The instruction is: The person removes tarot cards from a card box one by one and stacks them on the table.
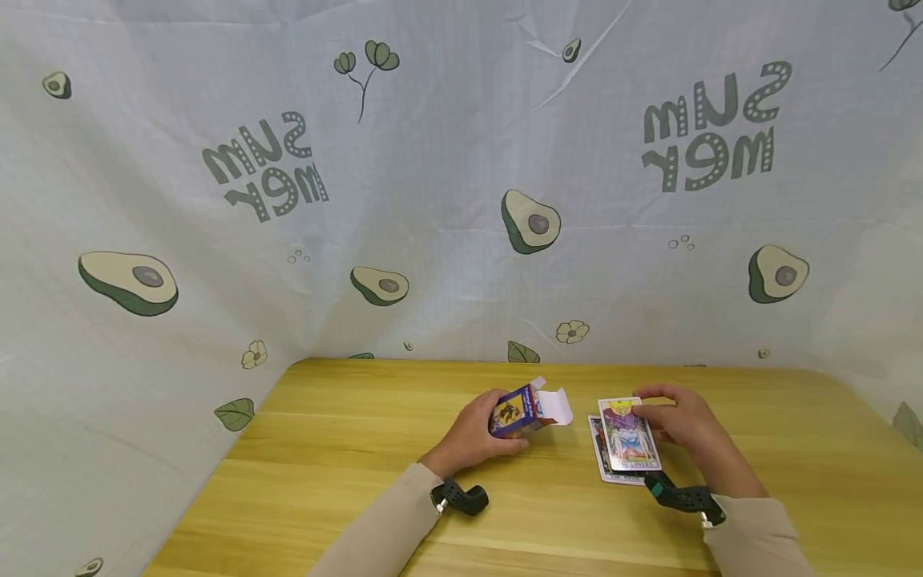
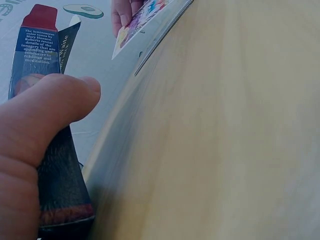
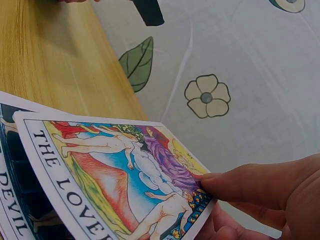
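Tarot card "The Lovers" [image 1: 629, 437] is pinched at its far edge by the right hand [image 1: 685, 429], over a second card [image 1: 597, 449] reading "Devil", on the wooden table [image 1: 324, 449]. Card box [image 1: 521, 410], flap open toward 3 o'clock, is gripped by the left hand [image 1: 472, 437], at 9 o'clock of the cards. Judgement: cards are best squared and the box mouth held steady.
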`<state>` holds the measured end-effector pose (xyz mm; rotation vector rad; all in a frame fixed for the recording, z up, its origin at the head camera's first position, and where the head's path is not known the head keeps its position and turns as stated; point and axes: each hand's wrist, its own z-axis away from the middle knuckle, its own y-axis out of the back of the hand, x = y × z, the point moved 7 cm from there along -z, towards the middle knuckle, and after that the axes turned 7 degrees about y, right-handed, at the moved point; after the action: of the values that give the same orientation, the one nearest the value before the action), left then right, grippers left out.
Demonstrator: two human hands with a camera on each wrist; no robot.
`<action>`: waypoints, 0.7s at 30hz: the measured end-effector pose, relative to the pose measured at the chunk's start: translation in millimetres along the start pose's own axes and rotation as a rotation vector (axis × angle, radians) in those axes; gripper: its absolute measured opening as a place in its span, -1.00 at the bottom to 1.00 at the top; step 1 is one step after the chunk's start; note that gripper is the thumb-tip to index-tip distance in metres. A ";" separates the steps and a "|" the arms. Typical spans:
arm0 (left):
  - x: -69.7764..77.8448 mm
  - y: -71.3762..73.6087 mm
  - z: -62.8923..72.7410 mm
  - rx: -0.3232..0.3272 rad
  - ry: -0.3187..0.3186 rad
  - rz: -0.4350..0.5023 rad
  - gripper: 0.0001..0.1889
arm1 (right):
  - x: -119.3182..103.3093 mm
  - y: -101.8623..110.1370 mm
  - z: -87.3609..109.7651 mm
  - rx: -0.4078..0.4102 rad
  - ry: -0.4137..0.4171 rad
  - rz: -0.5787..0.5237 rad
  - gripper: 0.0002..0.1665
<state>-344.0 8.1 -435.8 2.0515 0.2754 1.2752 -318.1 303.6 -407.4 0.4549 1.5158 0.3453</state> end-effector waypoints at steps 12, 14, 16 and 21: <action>0.1 0.3 0.1 0.002 0.003 0.001 -0.34 | 10.2 -4.1 -1.5 -0.005 -0.036 -0.009 -0.47; 0.0 0.1 0.1 0.001 0.003 0.001 -0.34 | 11.5 -4.4 -1.9 -0.007 -0.039 0.000 -0.48; 0.3 0.0 0.1 0.000 0.002 0.003 -0.34 | 12.4 -4.9 -2.4 -0.010 -0.036 0.008 -0.48; 0.6 0.1 0.1 0.004 -0.003 -0.002 -0.34 | 14.2 -6.4 -4.0 -0.018 -0.028 0.025 -0.48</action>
<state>-343.7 8.3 -435.3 2.0557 0.2784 1.2709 -322.0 305.3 -422.9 0.4634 1.4802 0.3705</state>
